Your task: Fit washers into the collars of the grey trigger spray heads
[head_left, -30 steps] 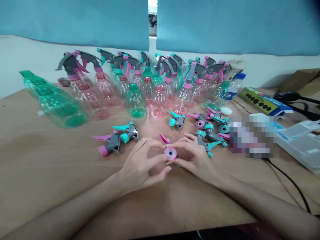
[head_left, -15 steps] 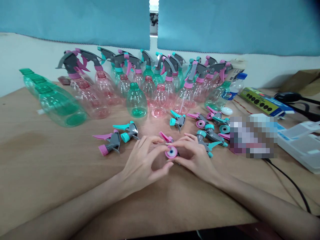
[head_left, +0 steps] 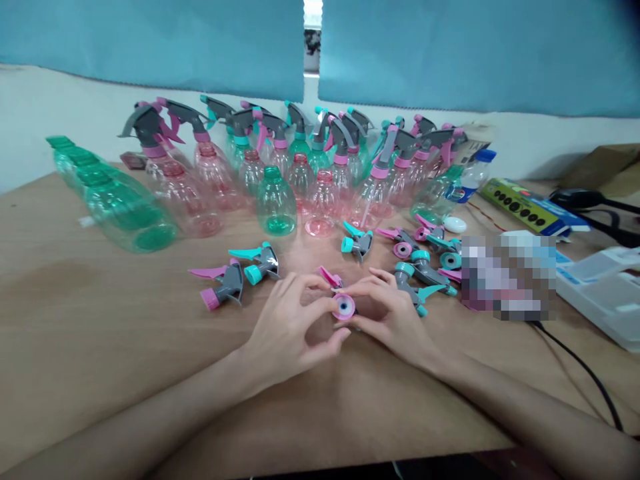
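The right hand (head_left: 393, 310) is pinching a pink sprayer (head_left: 344, 308) around its collar, over the table (head_left: 150, 327); the left hand (head_left: 285, 323) is holding its grip spread, one fingertip seemingly touching the collar. Loose sprayers (head_left: 229, 285) are lying around them; bottles (head_left: 277, 200) are standing behind.

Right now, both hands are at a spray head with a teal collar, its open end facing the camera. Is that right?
Not quite: the collar is pink, not teal, as the head view shows. The left hand and right hand are at the spray head, its open end facing the camera.
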`<state>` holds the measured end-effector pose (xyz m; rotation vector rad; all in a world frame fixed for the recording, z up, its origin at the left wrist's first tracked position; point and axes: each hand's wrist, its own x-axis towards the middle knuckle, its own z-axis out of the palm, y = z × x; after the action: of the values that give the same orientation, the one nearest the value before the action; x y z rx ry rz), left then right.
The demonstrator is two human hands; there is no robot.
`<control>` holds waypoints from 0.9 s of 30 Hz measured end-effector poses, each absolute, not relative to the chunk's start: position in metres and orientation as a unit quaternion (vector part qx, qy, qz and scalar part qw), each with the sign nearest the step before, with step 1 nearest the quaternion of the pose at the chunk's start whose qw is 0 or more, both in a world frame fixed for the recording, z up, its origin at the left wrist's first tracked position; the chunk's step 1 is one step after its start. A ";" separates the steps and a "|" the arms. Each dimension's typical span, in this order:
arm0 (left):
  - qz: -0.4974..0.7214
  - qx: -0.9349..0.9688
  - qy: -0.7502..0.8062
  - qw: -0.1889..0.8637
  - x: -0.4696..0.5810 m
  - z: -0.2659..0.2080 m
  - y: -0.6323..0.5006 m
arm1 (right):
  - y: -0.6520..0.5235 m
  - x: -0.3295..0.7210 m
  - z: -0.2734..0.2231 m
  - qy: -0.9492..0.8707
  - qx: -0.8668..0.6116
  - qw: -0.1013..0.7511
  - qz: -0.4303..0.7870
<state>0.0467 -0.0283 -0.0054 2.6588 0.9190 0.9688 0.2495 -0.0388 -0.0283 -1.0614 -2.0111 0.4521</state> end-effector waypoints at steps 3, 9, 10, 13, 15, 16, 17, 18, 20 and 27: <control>0.312 0.894 0.321 0.015 0.048 -0.003 -0.029 | -0.040 0.250 -0.028 -0.794 -0.422 0.398 0.184; 0.298 0.893 0.327 0.080 0.051 -0.004 -0.034 | -0.040 0.250 -0.027 -0.784 -0.431 0.404 0.192; 0.300 0.889 0.325 0.118 0.050 -0.004 -0.034 | -0.041 0.250 -0.027 -0.785 -0.431 0.403 0.191; 0.309 0.870 0.319 0.213 0.049 -0.005 -0.032 | -0.041 0.249 -0.027 -0.782 -0.434 0.406 0.187; 0.317 0.864 0.312 0.234 0.048 -0.007 -0.031 | -0.041 0.249 -0.027 -0.780 -0.434 0.413 0.185; 0.324 0.864 0.309 0.231 0.048 -0.008 -0.030 | -0.041 0.249 -0.027 -0.780 -0.432 0.414 0.184; 0.332 0.864 0.307 0.222 0.047 -0.008 -0.030 | -0.041 0.249 -0.028 -0.781 -0.431 0.413 0.183; 0.343 0.863 0.306 0.210 0.047 -0.009 -0.030 | -0.041 0.249 -0.028 -0.781 -0.431 0.413 0.181; 0.360 0.860 0.310 0.185 0.046 -0.010 -0.031 | -0.040 0.250 -0.028 -0.781 -0.432 0.414 0.178; 0.355 0.869 0.302 0.170 0.047 -0.009 -0.031 | -0.041 0.249 -0.026 -0.784 -0.431 0.411 0.176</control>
<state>0.0470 -0.0309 -0.0087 2.4681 0.8576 1.0081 0.2486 -0.0410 -0.0264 -1.0834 -1.9730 0.4422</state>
